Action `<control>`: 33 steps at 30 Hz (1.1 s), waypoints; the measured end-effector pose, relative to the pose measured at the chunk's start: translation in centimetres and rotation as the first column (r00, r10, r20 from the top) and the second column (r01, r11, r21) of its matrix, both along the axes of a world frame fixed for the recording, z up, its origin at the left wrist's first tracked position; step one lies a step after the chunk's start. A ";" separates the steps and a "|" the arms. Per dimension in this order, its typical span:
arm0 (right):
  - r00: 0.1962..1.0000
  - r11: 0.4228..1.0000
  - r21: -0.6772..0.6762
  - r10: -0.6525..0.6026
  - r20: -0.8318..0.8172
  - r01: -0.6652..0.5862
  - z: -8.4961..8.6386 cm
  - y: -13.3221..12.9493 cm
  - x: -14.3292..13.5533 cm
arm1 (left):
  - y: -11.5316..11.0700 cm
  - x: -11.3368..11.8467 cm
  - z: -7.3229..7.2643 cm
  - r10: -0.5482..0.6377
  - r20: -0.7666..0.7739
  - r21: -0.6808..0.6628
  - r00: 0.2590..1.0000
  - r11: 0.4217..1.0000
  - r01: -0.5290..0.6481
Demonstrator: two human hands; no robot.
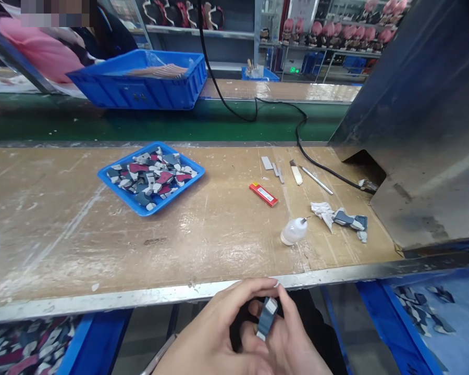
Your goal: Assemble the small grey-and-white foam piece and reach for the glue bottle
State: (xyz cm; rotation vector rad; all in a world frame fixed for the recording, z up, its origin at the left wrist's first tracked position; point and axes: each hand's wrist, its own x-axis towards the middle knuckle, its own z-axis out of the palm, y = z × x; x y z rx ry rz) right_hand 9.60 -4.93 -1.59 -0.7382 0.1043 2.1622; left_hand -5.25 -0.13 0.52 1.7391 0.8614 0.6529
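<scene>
My left hand (pixel 213 330) and my right hand (pixel 295 341) meet just below the table's front edge, fingers curled towards each other. Between them is a small blue-grey and white plastic part (pixel 268 316), held by the fingers of both hands and partly hidden by them. On the table above my hands stands a white squeeze bottle (pixel 294 231) with a thin metal tip. To its right lie a crumpled white cloth (pixel 322 211) and a few blue-grey and white parts (pixel 350 221).
A blue tray (pixel 197 179) holds many similar parts. A red box (pixel 263 194), a brush (pixel 296 173) and a metal rod (pixel 316 180) lie farther back. Blue bins flank my lap. A black cable (pixel 328 169) reaches the metal housing (pixel 410 130); a person sits far left.
</scene>
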 end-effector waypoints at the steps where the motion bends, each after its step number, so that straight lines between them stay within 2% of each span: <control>1: 1.000 1.000 0.030 -0.002 -0.002 0.002 -0.1 0.2 0.0 | -0.3 0.2 0.1 0.024 -0.019 0.024 1.000 0.999 -0.023; 5: 0.997 0.997 0.082 0.004 -0.082 0.002 -0.9 0.4 -0.1 | -1.4 1.1 0.7 0.087 -0.045 0.073 0.995 0.994 -0.084; 11: 0.983 0.996 0.081 -0.013 -0.183 0.028 -1.9 -0.6 -0.4 | -2.0 0.5 0.0 0.039 -0.118 -0.014 0.992 0.999 -0.041; 16: 0.979 0.997 0.058 -0.030 -0.201 0.042 -1.3 -1.0 -0.1 | -2.2 0.3 -0.7 -0.005 -0.155 -0.191 0.988 0.981 -0.025; 21: 0.981 0.998 -0.017 -0.058 -0.183 0.056 -0.4 -1.4 0.3 | -2.4 0.5 -0.7 -0.004 -0.151 -0.257 0.989 0.966 -0.035; 28: 0.962 0.987 -0.141 -0.107 -0.251 0.073 0.1 -1.8 0.6 | -2.6 0.1 -0.9 -0.009 -0.172 -0.158 0.985 0.987 -0.019; 33: 0.979 0.986 -0.130 -0.128 -0.156 0.108 -0.3 -1.9 0.0 | -2.6 0.1 -0.9 0.033 -0.148 -0.016 0.988 0.999 -0.036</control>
